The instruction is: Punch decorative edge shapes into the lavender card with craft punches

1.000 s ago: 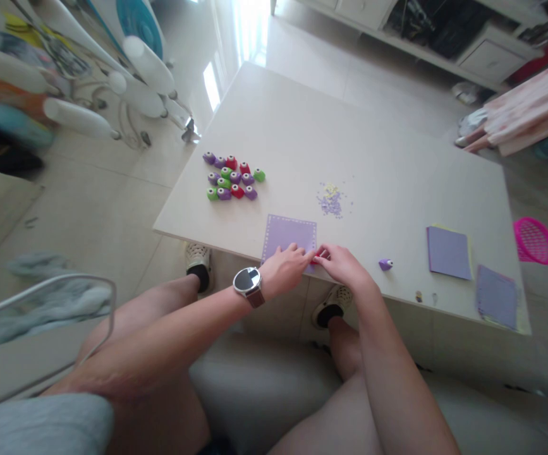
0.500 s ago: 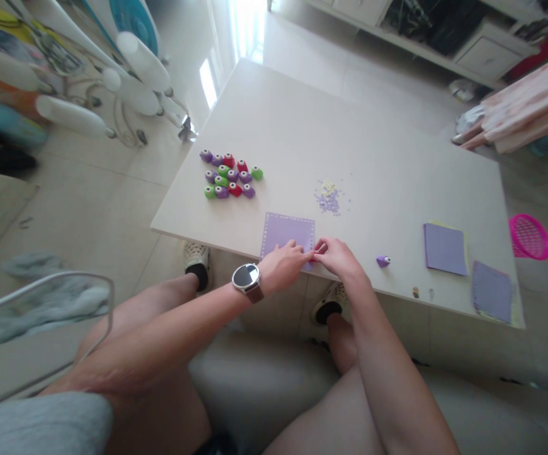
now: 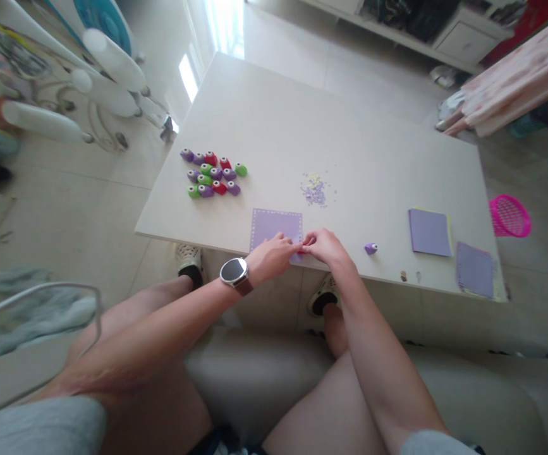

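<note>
A square sheet of purple paper with a row of small punched holes along its edges lies at the table's near edge. Across its lower part rests my left hand, fingers stretched out, index finger reaching the right edge. My right hand is closed on a small red craft punch at that edge, mostly hidden by the fingers. Beyond the paper is a scatter of tiny purple and yellow paper bits. One purple craft punch lies to the right of my right hand.
Several purple, green and red craft punches stand grouped on the table's left. On the right are a stack of purple paper and punched sheets, with two tiny objects near the edge. A pink basket stands beyond the table.
The whole view has shifted, so the table appears further left and slightly higher. Both hands keep nearly the same place at the paper's lower right edge.
</note>
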